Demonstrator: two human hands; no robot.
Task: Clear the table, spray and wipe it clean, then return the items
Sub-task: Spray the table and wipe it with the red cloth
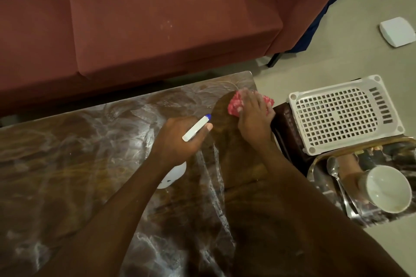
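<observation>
While my left hand point(180, 139) curls its fingers point(206, 128) round the neck of the white spray bottle point(195, 130), its nozzle just past the fingertips, I see my right hand point(254, 119) pressing flat, fingers slightly spread, on the pink cloth point(234, 107) beneath them, near the far right corner of the table point(90, 153).

Pink cloth point(234, 103); white spray bottle point(173, 175), blue tip; white-streaked brown table point(90, 153); maroon sofa point(135, 18)
</observation>
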